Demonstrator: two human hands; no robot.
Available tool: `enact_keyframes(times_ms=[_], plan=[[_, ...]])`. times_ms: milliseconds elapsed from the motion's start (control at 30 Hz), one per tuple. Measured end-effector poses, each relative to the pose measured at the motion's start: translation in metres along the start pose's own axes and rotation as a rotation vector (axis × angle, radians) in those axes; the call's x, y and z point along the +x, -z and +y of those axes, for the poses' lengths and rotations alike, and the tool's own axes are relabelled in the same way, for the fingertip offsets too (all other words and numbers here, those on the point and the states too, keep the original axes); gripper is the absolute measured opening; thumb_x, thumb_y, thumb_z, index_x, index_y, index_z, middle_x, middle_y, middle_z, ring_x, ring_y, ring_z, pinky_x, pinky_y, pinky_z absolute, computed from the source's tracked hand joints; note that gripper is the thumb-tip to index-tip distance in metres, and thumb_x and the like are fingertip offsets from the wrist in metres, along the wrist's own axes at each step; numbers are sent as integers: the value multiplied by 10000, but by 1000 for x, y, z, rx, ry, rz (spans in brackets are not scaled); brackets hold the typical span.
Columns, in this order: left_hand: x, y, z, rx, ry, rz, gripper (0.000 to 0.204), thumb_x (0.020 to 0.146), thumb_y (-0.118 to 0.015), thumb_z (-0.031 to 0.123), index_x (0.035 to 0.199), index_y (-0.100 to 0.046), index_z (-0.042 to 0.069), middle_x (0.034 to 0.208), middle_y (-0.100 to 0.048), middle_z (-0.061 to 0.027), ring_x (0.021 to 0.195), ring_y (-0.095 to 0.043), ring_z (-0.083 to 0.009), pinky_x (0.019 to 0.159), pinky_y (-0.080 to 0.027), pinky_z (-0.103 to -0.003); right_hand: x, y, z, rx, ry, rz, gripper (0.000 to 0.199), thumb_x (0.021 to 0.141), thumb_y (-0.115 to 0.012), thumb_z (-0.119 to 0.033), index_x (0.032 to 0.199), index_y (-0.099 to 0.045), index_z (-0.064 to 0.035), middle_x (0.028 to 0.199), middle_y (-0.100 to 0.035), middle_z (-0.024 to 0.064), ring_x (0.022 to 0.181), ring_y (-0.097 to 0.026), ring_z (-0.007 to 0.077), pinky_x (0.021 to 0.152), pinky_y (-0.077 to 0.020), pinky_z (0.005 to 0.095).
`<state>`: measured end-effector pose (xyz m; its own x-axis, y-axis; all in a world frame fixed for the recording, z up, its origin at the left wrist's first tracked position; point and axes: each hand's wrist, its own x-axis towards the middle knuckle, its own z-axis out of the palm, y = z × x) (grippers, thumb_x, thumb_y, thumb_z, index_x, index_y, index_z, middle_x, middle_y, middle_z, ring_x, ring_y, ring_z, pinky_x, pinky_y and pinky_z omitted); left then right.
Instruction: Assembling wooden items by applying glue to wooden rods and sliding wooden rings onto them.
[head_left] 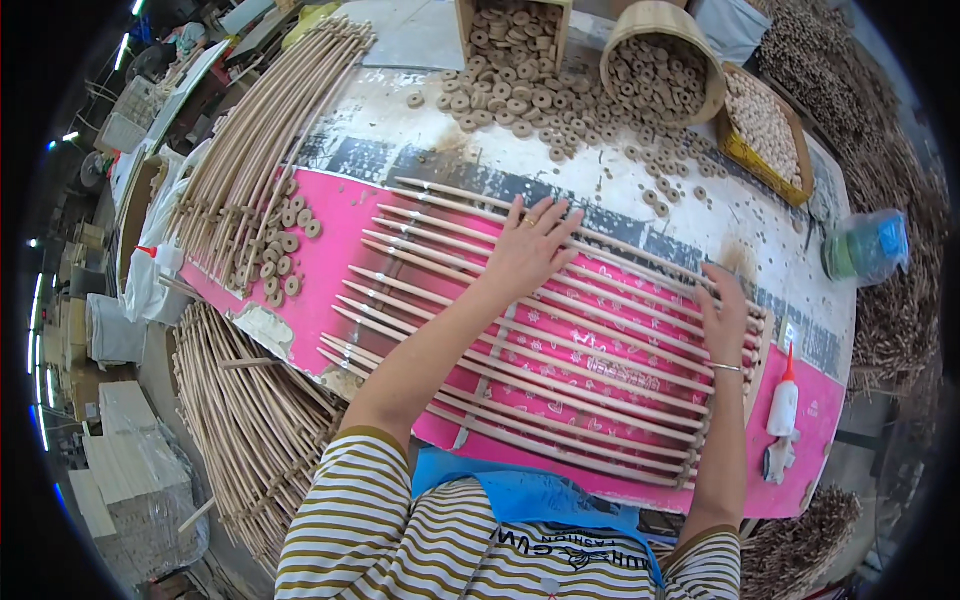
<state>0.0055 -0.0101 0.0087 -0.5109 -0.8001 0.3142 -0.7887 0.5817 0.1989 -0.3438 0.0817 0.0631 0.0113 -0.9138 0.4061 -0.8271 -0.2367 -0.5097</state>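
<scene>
**Wooden rods set out in a row, many rings loose**

Largest item: the worktable point(395, 130), partly covered by a pink sheet point(335, 200). At its left edge I record a bundle of rods point(275, 120) carrying brown rings near the ends closer to me; I judge that lot fitted. A second bundle point(250, 420) lies below, beyond the table's edge.

Before me, the row of pale rods point(560, 372) lies across the sheet, pointed ends to my left, opposite ends near a wooden strip point(757, 365). Brown pieces show at several right ends, rings in my judgement, so I rate this row as partly worked. Spacing is uneven. Loose rings point(550, 112) lie spilled across the far side, as yet unfitted.

Pose: both forearms reach forward over the row, the left slanting to my right, the right nearly straight. My left hand point(535, 248) lies palm down over the farthest rods, fingers spread, clenching nothing. My right hand point(725, 310) is by the far right ends, fingers bent; whether they pinch a rod, I cannot tell.
</scene>
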Motion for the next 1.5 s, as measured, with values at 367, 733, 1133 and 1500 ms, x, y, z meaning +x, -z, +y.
enact_keyframes(times_ms=[367, 733, 1133, 1500], plan=[[37, 23, -88, -377, 224, 253, 475, 933, -752, 254, 1372, -622, 127, 1349, -649, -158, 1188, -645, -372, 1002, -537, -453, 44, -51, 0, 228, -151, -271, 158, 837, -756, -52, 992, -738, -25, 896, -632, 99, 906, -616, 281, 782, -503, 373], [104, 28, -215, -70, 580, 72, 349, 819, -824, 232, 1141, -729, 137, 1135, -642, -128, 1091, -670, -352, 899, -566, -466, 55, -51, -10, 178, -72, -263, 89, 863, -730, -58, 945, -725, -23, 816, -609, 99, 848, -583, 286, 756, -461, 394], [41, 105, -267, -723, 619, 201, 349, 954, -770, 238, 1216, -714, 14, 1023, -743, -38, 882, -671, -128, 796, -542, -291, 50, -54, -7, 230, -98, -252, 84, 900, -697, -25, 981, -709, -9, 825, -585, 90, 816, -571, 254, 748, -455, 363], [-37, 106, -270, -1445, 925, 204, 318, 1081, -616, 272, 1274, -675, 26, 1092, -743, -52, 971, -711, -128, 861, -593, -256, 51, -56, -7, 294, -120, -174, 89, 942, -678, -19, 1027, -698, 1, 880, -583, 74, 793, -575, 193, 725, -466, 311]])
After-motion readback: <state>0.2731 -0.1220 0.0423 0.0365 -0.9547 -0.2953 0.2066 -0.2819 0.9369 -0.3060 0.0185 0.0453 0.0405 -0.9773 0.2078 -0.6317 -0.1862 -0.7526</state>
